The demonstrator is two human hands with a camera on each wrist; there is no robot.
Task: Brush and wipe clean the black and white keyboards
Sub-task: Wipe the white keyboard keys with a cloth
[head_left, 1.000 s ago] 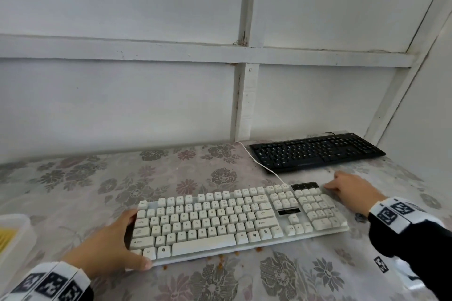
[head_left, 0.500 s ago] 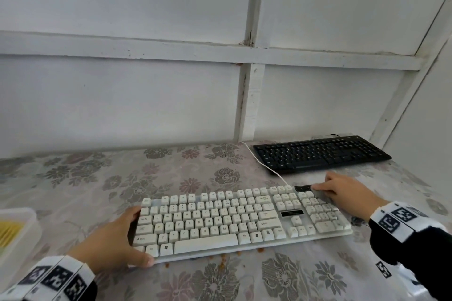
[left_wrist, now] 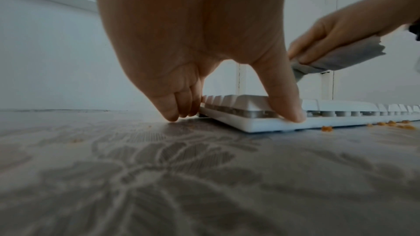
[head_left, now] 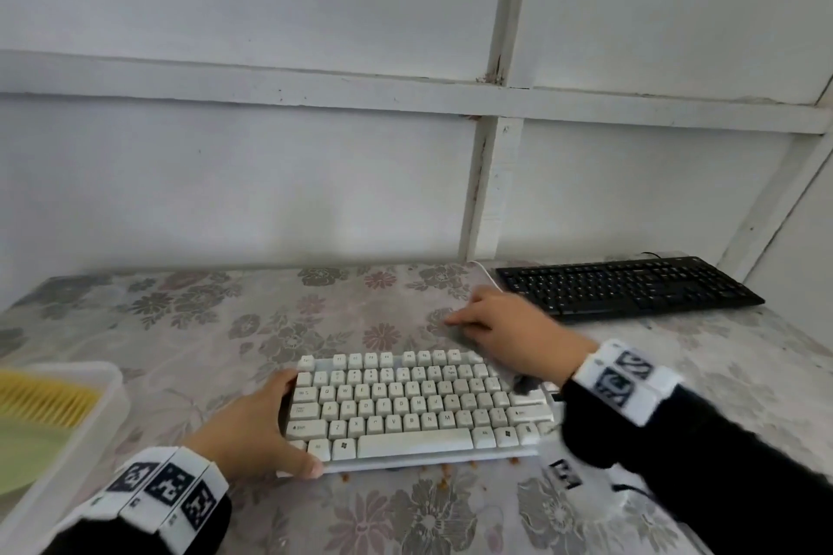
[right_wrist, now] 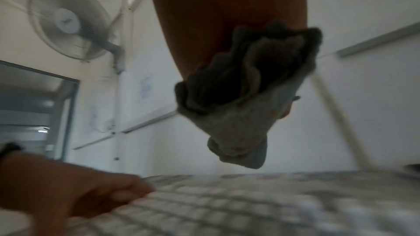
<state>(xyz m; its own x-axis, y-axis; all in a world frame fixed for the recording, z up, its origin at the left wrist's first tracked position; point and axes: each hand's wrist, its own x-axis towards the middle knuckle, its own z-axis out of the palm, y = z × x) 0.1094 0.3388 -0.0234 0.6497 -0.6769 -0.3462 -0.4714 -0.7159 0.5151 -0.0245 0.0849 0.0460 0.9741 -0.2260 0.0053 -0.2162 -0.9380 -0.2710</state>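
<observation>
Head view shows the right hand [head_left: 505,329] bunched around a grey cloth [left_wrist: 336,58], lifted just above the far edge of the white keyboard [head_left: 414,406], so the wiping of this one looks to be under way. Its fingers are curled on the cloth, which hangs clear of the keys in the right wrist view. The left hand [head_left: 252,433] clamps the keyboard's left end, thumb on the front edge, fingers round the side, pinning it to the bench [head_left: 180,329]. Orange crumbs [head_left: 446,471] lie along the front edge, still to be cleared. The black keyboard [head_left: 626,288] sits well apart at the back right, untouched; whether it is already cleaned cannot be told. A yellow-bristled brush [head_left: 45,401] rests in a tray [head_left: 108,388] at the left.
</observation>
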